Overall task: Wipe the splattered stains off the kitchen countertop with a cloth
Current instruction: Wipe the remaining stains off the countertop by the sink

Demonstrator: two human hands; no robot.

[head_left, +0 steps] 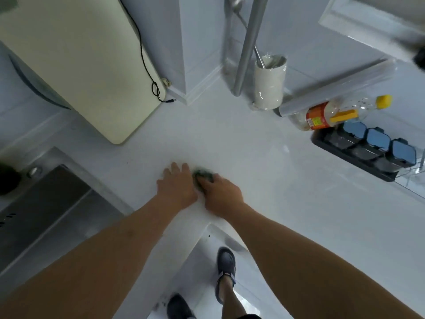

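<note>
1. Cloth: a small dark green cloth [203, 174], bunched and blurred, lies on the smooth white glossy table [264, 180] near its inner corner.
2. Right hand [222, 193] — its fingers curl over the near side of the cloth and press it down on the table, so that only the far part of the cloth shows beyond the knuckles.
3. Left hand [177, 187] lies flat just to the left of the cloth, fingers straight and a little spread on the table; whether it touches the cloth I cannot tell.
4. At the far left leans a pale cream rounded plastic board [80, 65] with a thin black cable [143, 54] running down it.
5. A brushed steel sink [46, 210] is sunk into the table on the left.
6. Farther back stand a white glazed ceramic cylinder holder [270, 86] and a matte grey metal pipe [249, 42].
7. To the right lie a clear plastic bottle with an orange label and a yellow cap [333, 113] and — beside it — a black tray of blue-lidded boxes [368, 150].
</note>
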